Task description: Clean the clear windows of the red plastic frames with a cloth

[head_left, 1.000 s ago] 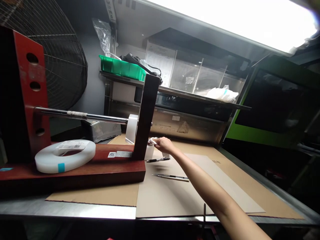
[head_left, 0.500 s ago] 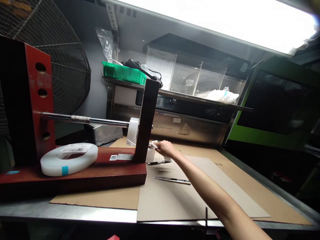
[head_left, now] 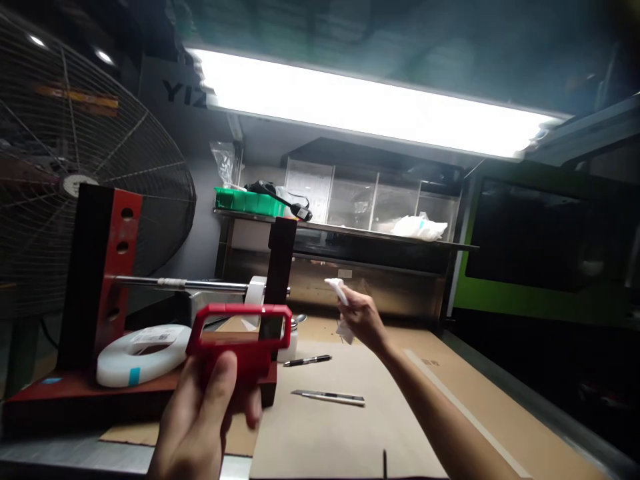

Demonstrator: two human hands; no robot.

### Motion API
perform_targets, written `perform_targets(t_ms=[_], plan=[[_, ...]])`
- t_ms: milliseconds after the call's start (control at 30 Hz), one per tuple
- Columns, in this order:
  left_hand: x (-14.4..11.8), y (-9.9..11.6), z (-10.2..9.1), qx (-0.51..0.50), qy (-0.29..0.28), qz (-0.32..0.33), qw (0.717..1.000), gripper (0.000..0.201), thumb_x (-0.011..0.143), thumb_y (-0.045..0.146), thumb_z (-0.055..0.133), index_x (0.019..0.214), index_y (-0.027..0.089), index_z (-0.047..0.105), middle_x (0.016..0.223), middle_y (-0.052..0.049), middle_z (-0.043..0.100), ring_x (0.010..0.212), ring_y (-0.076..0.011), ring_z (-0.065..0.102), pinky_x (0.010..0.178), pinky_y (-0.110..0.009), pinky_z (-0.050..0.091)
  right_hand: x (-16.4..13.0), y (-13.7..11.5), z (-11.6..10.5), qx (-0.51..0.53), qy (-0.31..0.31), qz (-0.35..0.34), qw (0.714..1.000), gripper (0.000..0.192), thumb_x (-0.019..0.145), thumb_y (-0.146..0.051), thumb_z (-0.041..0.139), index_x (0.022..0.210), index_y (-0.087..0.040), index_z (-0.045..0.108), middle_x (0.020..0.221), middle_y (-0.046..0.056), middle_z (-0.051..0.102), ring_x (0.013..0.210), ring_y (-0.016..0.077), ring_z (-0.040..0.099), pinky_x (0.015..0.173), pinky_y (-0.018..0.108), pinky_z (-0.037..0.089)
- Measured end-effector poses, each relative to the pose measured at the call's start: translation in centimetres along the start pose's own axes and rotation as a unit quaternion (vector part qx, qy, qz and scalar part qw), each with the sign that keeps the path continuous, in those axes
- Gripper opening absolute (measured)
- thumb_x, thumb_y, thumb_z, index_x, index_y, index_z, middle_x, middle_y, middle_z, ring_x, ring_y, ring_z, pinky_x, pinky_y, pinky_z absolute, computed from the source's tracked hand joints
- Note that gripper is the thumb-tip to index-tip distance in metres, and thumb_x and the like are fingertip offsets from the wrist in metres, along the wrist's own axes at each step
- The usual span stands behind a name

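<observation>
My left hand (head_left: 210,407) is closed round a red plastic frame-shaped part (head_left: 240,353) with a rectangular opening, held up in front of the wooden stand. Over the bench, my right hand (head_left: 365,317) pinches a crumpled white wipe (head_left: 337,288). Between the hands, beside the stand's post, is a white bottle (head_left: 289,348) with a metal top, partly hidden. A black pen (head_left: 307,361) and a slim craft knife (head_left: 329,398) lie on the cardboard sheet (head_left: 350,433) below my right hand.
The dark red stand (head_left: 125,233) carries a metal rod (head_left: 195,285) with a white tape roll (head_left: 255,293). A large film roll (head_left: 113,369) lies on its base. A fan (head_left: 165,167) stands behind at left. A shelf with a green tray (head_left: 245,201) crosses the back.
My left hand has come into view with the red part. My right hand has moved from the bottle top up and to the right, holding the white wipe. The view has tilted upward.
</observation>
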State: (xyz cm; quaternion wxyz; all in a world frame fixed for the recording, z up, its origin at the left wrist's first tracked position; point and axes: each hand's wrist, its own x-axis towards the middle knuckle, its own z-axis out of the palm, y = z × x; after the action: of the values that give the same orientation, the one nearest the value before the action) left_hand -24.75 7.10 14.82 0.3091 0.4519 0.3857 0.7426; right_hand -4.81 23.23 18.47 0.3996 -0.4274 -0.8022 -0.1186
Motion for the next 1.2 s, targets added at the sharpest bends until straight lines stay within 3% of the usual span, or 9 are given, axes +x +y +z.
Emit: perform_targets(t_ms=[133,200,400,533,800,900,967,1100,1200], plan=[[3.2,5.1,4.3,-0.098,-0.067,0.118,0.986,0.023,0.075,0.046,0.062,0.072,0.024,0.058,0.056,0.004,0.057,0.047,-0.012,0.051,0.047,-0.022,0.045,-2.4,-3.0,-9.9,0.065,0.218,-0.144,0.963,0.039,0.089,-0.022,0.04,0.125,-0.018,0.055,0.067,-0.001,0.055,0.049,0.0093,0.043,0.05,0.022,0.041],[3.7,7.3,6.4,-0.123,-0.102,0.177,0.971,0.02,0.078,0.042,0.062,0.078,0.023,0.058,0.061,0.004,0.061,0.045,-0.0113,0.053,0.044,-0.022,0.045,-3.4,-4.7,-13.9,0.034,0.273,-0.216,0.937,0.04,0.088,-0.016,0.043,0.126,-0.021,0.054,0.068,-0.002,0.053,0.05,0.0088,0.041,0.049,0.021,0.04],[3.1,12.1,10.9,-0.18,-0.188,0.275,0.925,0.019,0.081,0.037,0.059,0.082,0.019,0.055,0.067,0.0,0.063,0.047,-0.0126,0.056,0.043,-0.024,0.048,-4.5,-7.0,-20.7,-0.11,0.359,-0.282,0.883,0.041,0.087,-0.008,0.043,0.123,-0.022,0.056,0.059,-0.004,0.044,0.045,0.007,0.029,0.043,0.019,0.032],[2.3,14.0,12.2,-0.182,-0.221,0.298,0.91,0.02,0.082,0.037,0.058,0.082,0.018,0.054,0.064,0.0,0.062,0.048,-0.0126,0.056,0.043,-0.024,0.048,-4.6,-7.0,-22.7,-0.163,0.366,-0.288,0.87,0.047,0.087,-0.01,0.042,0.129,-0.029,0.051,0.06,-0.004,0.044,0.045,0.0075,0.023,0.043,0.021,0.027],[0.9,15.3,12.9,-0.207,-0.247,0.279,0.905,0.011,0.088,0.026,0.051,0.085,0.015,0.053,0.064,-0.001,0.062,0.05,-0.0112,0.058,0.047,-0.021,0.05,-4.7,-8.9,-24.4,-0.074,0.297,-0.203,0.93,0.027,0.088,-0.025,0.046,0.1,-0.031,0.07,0.058,-0.002,0.033,0.048,0.009,0.019,0.044,0.024,0.017],[0.6,15.6,12.9,-0.221,-0.242,0.273,0.904,0.01,0.088,0.024,0.05,0.085,0.015,0.053,0.064,-0.001,0.063,0.05,-0.0112,0.058,0.046,-0.021,0.051,-4.6,-9.1,-24.5,0.024,0.277,-0.164,0.947,0.031,0.086,-0.024,0.045,0.109,-0.03,0.065,0.059,-0.002,0.038,0.049,0.0093,0.025,0.044,0.023,0.023],[0.5,15.7,12.9,-0.23,-0.245,0.262,0.905,0.009,0.088,0.022,0.049,0.084,0.015,0.053,0.065,0.0,0.063,0.049,-0.0109,0.057,0.045,-0.02,0.05,-4.3,-9.2,-24.2,0.186,0.241,-0.135,0.943,0.035,0.086,-0.024,0.044,0.117,-0.029,0.059,0.055,-0.005,0.036,0.046,0.0088,0.027,0.041,0.022,0.024],[0.5,15.8,12.8,-0.245,-0.27,0.258,0.895,0.009,0.089,0.02,0.047,0.088,0.015,0.054,0.068,0.0,0.063,0.05,-0.0103,0.057,0.045,-0.02,0.049,-3.0,-9.6,-22.9,0.543,0.099,-0.08,0.83,0.017,0.085,-0.026,0.047,0.091,-0.021,0.061,0.046,-0.01,0.027,0.036,0.0053,0.019,0.033,0.02,0.018],[0.5,15.8,12.7,-0.243,-0.284,0.265,0.889,0.01,0.09,0.021,0.047,0.088,0.015,0.055,0.069,0.0,0.062,0.052,-0.0098,0.057,0.047,-0.02,0.049,-2.0,-10.0,-22.1,0.67,0.023,-0.079,0.738,0.016,0.082,-0.025,0.049,0.067,-0.019,0.051,0.044,-0.011,0.027,0.032,0.0032,0.017,0.031,0.019,0.014]])
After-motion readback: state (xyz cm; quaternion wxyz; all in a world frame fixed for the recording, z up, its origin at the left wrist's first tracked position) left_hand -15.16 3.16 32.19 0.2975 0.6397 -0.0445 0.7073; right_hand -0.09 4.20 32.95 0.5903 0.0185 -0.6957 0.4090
